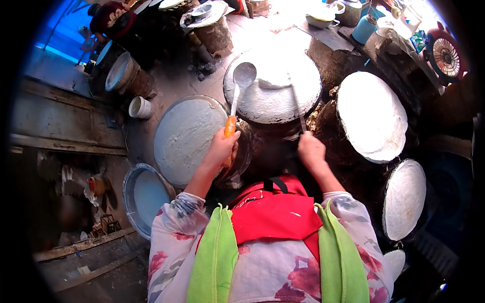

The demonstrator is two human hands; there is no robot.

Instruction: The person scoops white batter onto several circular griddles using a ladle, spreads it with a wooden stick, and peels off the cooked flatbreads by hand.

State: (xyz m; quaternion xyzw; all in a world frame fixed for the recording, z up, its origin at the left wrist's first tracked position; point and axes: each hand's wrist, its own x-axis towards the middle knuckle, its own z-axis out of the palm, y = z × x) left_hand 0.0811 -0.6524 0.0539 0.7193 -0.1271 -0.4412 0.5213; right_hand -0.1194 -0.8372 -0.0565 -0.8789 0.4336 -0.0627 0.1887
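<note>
My left hand (222, 147) grips the orange handle of a metal ladle (244, 74), whose coated bowl is over the left edge of a round pan. My right hand (311, 148) holds a long thin metal tool (297, 100) that reaches across the same pan. White batter or flatbread (273, 102) covers that pan, with a thicker fold near the tool's far end; bright glare hides the pan's far side and the tool's tip. Just left of my left hand stands a wide vessel of pale batter (189, 138).
A basin of whitish liquid (146, 197) stands at the left, near a white bucket (141, 108). More white-covered round pans (373, 117) line the right side. A blue flask (364, 29) and a red fan (446, 55) are upper right. Another person (113, 22) is upper left.
</note>
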